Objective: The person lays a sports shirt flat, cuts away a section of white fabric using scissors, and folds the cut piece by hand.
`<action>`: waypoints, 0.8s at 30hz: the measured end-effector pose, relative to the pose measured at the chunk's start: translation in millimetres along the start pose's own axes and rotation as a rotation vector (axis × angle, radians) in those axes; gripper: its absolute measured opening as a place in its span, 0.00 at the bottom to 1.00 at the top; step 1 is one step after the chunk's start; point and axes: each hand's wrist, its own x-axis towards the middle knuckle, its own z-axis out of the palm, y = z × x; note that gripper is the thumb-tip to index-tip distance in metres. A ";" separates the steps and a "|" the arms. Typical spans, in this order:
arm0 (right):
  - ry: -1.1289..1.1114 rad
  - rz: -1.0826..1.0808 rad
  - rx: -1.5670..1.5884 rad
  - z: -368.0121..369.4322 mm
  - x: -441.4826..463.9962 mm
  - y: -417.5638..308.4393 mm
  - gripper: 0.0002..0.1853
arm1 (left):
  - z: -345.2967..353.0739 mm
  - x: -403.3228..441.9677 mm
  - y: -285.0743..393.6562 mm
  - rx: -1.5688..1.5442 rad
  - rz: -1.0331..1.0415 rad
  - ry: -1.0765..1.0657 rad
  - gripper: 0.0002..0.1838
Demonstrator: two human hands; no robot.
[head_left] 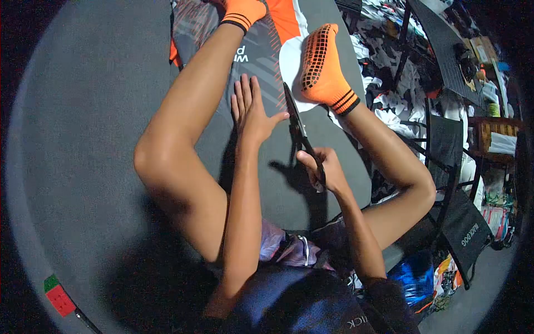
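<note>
My left hand (253, 117) lies flat, fingers stretched out and thumb spread, on the lower edge of a dark grey printed fabric piece (208, 53) with white lettering. An orange panel (283, 22) and a white area (290, 61) run along the fabric's right side. Black scissors (300, 131) are gripped by the handles in my right hand (328, 170). Their tip points away from me, at the fabric's lower edge near the white area. My left thumb is close beside the blades. Whether the blades touch the cloth, I cannot tell.
My orange-socked feet (322, 67) rest at the fabric's sides, on a grey surface (89, 139). Black folding chairs (464, 228) and heaps of white and dark cloth (389, 61) stand at the right. A red and green object (59, 299) lies lower left.
</note>
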 end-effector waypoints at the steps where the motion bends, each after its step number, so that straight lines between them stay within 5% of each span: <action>1: 0.001 0.000 0.000 0.3 -0.1 -1.2 0.25 | 0.1 0.1 -0.1 0.000 0.001 0.001 0.61; 24: 0.022 0.041 -0.005 2.2 -1.0 -11.2 0.26 | -9.5 -5.4 5.3 -0.026 -0.019 -0.021 0.61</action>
